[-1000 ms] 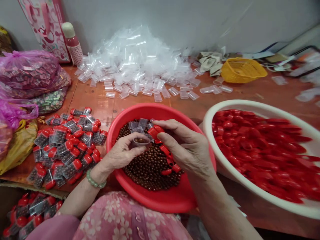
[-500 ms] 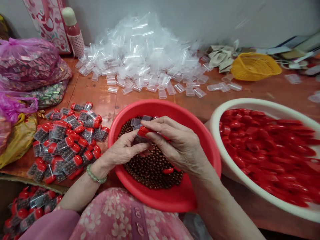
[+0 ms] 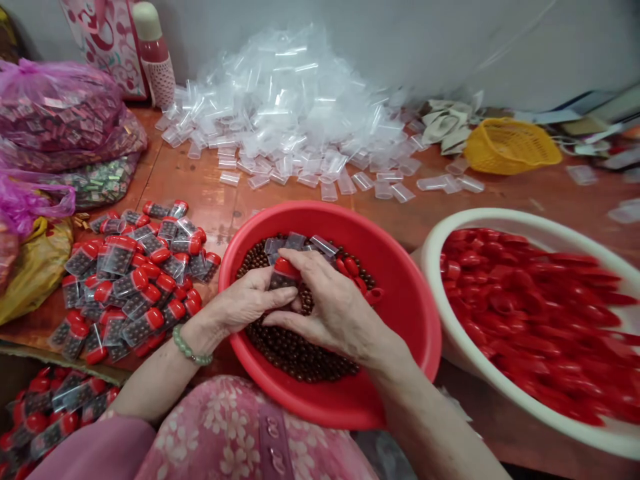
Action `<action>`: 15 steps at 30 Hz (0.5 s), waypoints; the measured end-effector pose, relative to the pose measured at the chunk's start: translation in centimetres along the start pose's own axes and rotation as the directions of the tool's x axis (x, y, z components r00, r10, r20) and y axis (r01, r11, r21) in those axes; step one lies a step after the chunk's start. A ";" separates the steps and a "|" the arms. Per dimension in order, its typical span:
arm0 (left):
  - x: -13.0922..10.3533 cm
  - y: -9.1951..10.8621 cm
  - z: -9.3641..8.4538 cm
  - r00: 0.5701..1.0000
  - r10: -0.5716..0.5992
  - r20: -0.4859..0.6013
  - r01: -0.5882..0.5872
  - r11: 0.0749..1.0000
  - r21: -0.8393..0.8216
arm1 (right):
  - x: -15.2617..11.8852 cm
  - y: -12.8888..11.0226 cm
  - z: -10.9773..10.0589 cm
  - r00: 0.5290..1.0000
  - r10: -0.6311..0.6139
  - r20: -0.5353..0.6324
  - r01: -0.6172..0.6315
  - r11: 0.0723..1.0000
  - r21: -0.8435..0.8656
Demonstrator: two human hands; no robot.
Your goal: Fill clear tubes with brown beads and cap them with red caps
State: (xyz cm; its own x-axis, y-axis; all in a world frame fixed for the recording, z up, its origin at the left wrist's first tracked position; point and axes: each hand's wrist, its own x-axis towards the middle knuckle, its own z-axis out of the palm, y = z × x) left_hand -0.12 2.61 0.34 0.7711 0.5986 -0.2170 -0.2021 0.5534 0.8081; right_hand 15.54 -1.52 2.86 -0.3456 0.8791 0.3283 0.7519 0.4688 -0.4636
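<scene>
Over the red basin [image 3: 400,267], my left hand [image 3: 250,298] grips a small clear case with a red cap [image 3: 286,268] and dark beads inside. My right hand [image 3: 333,303] touches the cap with its fingertips from the right; its thumb is apart, lower down, and the palm is not filled. Brown beads [image 3: 305,353] lie in the basin below. Beside them are several clear sleeves [image 3: 324,245] and a few red caps [image 3: 351,267], partly behind my right hand.
Filled cases [image 3: 135,287] are heaped at the left, with purple bags [image 3: 60,110] behind. Clear sleeves [image 3: 280,107] pile at the back. A white basin [image 3: 431,267] of red caps stands right, a yellow basket [image 3: 510,147] behind it. A bottle [image 3: 153,53] stands back left.
My right hand has shifted down and its thumb has come off the cap. The case is now more upright in my left hand, and more red caps show in the basin.
</scene>
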 end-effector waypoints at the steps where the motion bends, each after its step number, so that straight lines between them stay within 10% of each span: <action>1: 0.0 -0.1 0.0 1.000 -0.012 0.005 0.012 1.000 -0.025 | -0.1 0.0 0.3 1.000 -0.002 -0.004 0.001 0.999 -0.041; 15: 0.1 -0.2 -0.2 1.000 -0.027 -0.004 0.026 0.987 -0.156 | 0.8 -0.2 1.1 0.963 -0.254 -0.094 0.199 0.899 -0.389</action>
State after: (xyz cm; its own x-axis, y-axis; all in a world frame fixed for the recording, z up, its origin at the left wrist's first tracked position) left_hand -0.14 2.61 0.03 0.7741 0.5855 -0.2409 -0.2736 0.6524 0.7067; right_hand 14.52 -0.86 2.32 -0.4711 0.7191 0.5109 0.8258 0.5630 -0.0311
